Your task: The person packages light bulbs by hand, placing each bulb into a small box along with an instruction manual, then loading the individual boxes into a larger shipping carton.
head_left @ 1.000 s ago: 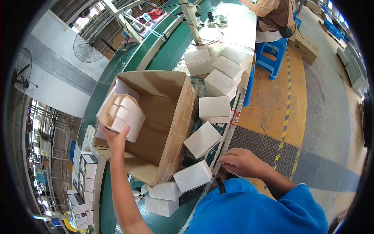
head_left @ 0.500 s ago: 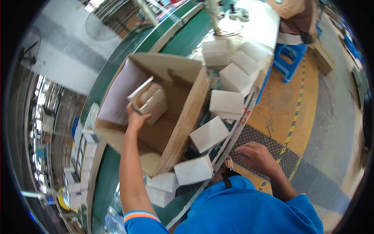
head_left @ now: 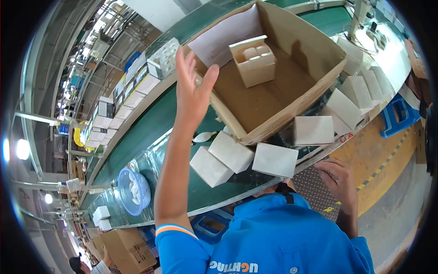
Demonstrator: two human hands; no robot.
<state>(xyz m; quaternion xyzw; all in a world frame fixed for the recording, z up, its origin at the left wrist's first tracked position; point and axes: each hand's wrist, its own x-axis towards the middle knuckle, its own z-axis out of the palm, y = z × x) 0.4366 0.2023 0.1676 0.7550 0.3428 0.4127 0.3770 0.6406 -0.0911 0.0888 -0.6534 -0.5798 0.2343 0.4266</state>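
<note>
My left hand [head_left: 194,89] is raised over the near left rim of a large cardboard box [head_left: 315,86], fingers stretched and thumb apart, holding nothing. Inside that box stands a small white carton [head_left: 255,71] with its top flap up and rounded pale items showing in it. My right hand [head_left: 340,180] hangs beyond the bench edge, loosely bent and with nothing visible in it. Closest to it are closed white cartons [head_left: 274,160], several of which line the near side of the large box. A white bulb [head_left: 204,137] lies by the left cartons.
A blue basket [head_left: 133,192] with white bulbs sits on the green belt [head_left: 155,157]. Boxes [head_left: 123,100] line the far ledge. A blue stool [head_left: 399,116] stands at right. Another person's hand [head_left: 107,258] is by a brown carton [head_left: 127,249] at lower left.
My left hand has let go of the small carton, which now stands in the large box, and has drawn back to the rim. The view has swung left, bringing the blue basket into sight.
</note>
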